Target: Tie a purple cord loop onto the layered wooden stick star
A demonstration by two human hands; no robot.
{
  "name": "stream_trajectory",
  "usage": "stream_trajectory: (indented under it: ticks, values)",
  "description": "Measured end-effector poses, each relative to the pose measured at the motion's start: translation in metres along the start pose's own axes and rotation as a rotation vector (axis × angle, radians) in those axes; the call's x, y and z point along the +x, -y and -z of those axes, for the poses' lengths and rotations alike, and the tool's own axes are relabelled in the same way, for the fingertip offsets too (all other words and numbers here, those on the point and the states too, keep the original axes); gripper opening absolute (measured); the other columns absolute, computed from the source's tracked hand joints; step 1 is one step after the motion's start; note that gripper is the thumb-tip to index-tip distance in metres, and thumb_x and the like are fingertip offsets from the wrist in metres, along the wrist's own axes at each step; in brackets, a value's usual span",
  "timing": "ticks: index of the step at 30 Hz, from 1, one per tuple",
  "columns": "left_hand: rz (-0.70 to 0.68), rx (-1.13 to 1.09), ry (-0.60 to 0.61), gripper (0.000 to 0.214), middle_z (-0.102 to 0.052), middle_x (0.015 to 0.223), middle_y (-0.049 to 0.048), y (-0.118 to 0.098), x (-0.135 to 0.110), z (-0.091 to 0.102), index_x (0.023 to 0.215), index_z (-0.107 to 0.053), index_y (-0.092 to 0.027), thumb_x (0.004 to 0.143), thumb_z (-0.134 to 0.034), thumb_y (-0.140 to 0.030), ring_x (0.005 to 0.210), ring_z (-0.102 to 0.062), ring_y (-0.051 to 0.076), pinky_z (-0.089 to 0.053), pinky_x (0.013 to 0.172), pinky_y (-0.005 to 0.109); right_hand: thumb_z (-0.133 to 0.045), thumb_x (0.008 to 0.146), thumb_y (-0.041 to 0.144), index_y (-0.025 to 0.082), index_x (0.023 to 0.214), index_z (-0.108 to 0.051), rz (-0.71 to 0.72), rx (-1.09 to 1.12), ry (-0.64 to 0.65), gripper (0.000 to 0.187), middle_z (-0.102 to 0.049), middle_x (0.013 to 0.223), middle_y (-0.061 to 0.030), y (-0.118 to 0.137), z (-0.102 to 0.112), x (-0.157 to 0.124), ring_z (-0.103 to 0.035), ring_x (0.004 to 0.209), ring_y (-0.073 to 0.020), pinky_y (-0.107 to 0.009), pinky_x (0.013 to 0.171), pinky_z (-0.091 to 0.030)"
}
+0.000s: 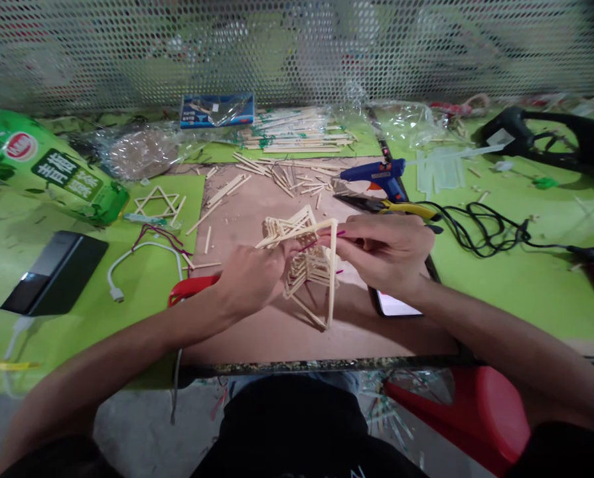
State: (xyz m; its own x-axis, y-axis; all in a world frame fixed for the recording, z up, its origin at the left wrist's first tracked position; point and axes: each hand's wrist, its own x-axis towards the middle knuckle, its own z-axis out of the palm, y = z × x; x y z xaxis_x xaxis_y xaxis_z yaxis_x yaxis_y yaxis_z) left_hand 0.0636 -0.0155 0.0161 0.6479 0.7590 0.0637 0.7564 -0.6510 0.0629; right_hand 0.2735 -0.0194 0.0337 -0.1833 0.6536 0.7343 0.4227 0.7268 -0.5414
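A star-shaped frame of stacked wooden sticks point(310, 271) stands tilted over the brown board in the middle. My left hand point(257, 275) reaches its left side, with fingertips pinched together on a thin purple cord point(307, 246) at the sticks. From the other side my right hand point(389, 249) pinches the same cord near the frame's upper corner, its thumb and index finger pressed together. The fingers partly hide the middle of the frame. More purple shows lower down among the sticks.
A blue glue gun point(376, 176) and yellow-handled pliers point(391, 207) lie behind my right hand. Loose sticks point(271, 174) are scattered at the back. On the left are a green bottle point(52, 162), a power bank point(55, 272) and red-handled scissors point(190, 287). A phone point(399, 304) lies under my right forearm.
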Motion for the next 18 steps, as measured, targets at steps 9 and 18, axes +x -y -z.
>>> stream_trajectory:
  ticks: [9, 18]
  values:
    - [-0.012, 0.004, -0.013, 0.032, -0.076, 0.081, 0.0034, -0.0038, -0.0057, -0.0003, 0.129, -0.055, -0.021, 0.101, -0.042, -0.028, 0.063, -0.070, 0.020, -0.039, 0.052, 0.030, -0.079, 0.080, 0.025, 0.025, 0.078, -0.072, -0.005, -0.015, -0.018, 0.007, -0.071, 0.064, 0.0054, 0.0074, 0.0010, 0.0001, -0.055, 0.046, -0.0063, -0.021, 0.042, -0.037]
    - [-0.015, 0.005, -0.016, 0.030, -0.075, 0.073, 0.0043, -0.0028, -0.0075, 0.0068, 0.125, -0.057, -0.018, 0.099, -0.046, -0.026, 0.057, -0.069, 0.022, -0.038, 0.050, 0.030, -0.076, 0.083, 0.025, 0.024, 0.080, -0.072, 0.012, -0.008, 0.008, 0.005, -0.070, 0.062, 0.0053, 0.0023, 0.0028, 0.0005, -0.051, 0.043, -0.0055, -0.021, 0.042, -0.037]
